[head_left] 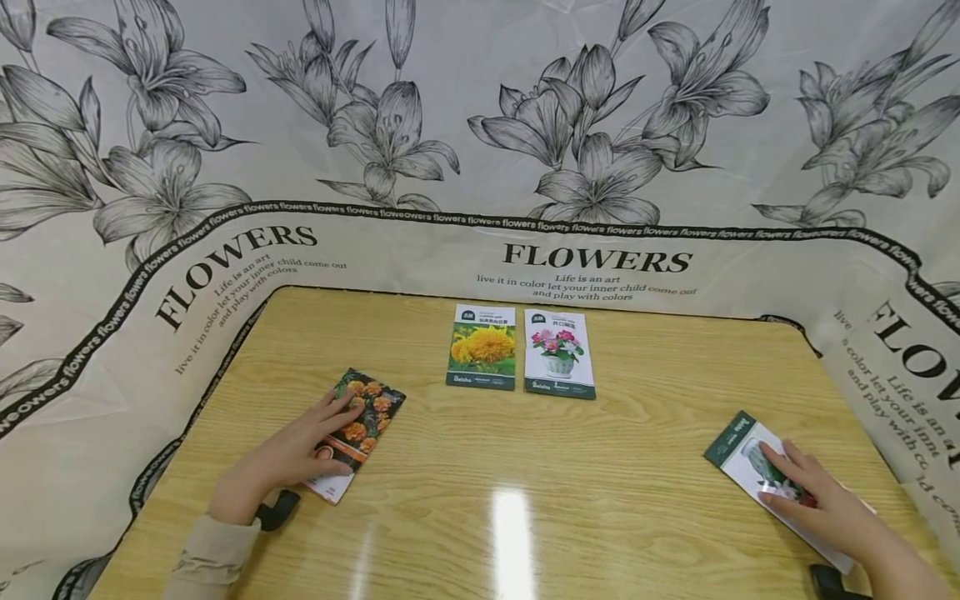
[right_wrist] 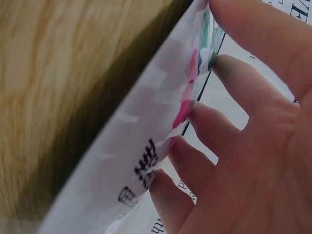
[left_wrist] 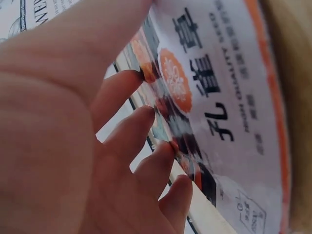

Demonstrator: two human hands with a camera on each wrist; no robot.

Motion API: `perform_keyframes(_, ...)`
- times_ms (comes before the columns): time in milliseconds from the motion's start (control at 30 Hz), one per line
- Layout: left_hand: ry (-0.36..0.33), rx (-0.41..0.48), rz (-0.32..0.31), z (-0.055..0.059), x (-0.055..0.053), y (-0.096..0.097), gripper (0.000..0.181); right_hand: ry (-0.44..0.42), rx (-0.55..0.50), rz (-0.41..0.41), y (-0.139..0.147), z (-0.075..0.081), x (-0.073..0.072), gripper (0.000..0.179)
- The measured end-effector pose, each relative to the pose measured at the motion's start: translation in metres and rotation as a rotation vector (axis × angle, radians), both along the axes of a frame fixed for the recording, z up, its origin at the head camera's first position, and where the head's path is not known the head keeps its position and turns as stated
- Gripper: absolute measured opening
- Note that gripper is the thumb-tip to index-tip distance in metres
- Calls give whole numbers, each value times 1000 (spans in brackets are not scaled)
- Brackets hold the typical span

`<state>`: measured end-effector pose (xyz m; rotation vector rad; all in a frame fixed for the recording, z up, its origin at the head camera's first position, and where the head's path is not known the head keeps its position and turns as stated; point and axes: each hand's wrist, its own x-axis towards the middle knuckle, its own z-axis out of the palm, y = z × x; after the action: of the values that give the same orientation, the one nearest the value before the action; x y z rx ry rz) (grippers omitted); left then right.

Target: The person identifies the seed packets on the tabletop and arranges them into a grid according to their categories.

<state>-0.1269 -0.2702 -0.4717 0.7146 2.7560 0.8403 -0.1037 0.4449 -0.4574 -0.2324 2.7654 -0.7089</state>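
Observation:
At the left of the table, my left hand [head_left: 292,450] holds a seed packet [head_left: 381,408] printed with orange flowers on a dark ground. Its fingertips and thumb lie across the printed face; the left wrist view shows the packet's white end [left_wrist: 229,102] with large black characters. Over on the right, my right hand [head_left: 821,504] grips another seed packet [head_left: 729,446], white with a green band and a potted pink flower, its band pointing away from me. Shadow lies beside this packet's white end [right_wrist: 117,136] in the right wrist view.
Two more seed packets lie side by side near the far edge: one with yellow flowers [head_left: 482,346], one with pink flowers in a pot [head_left: 558,354]. The wood-grain table [head_left: 585,467] is bordered by a flower-printed white cloth [head_left: 420,250].

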Motion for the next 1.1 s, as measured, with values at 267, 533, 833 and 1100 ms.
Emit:
perform_keyframes(267, 22, 1, 6, 1, 8, 4, 87, -14, 30, -9, -1, -2, -1, 81)
perform_keyframes(533, 15, 16, 24, -1, 14, 11, 87, 2, 35, -2, 1, -4, 0, 80)
perform_keyframes(833, 63, -80, 52, 5, 26, 23, 85, -8, 24, -11, -1, -3, 0, 80)
perform_keyframes(1100, 121, -102, 66, 6, 34, 33, 85, -11, 36, -13, -1, -2, 0, 80)
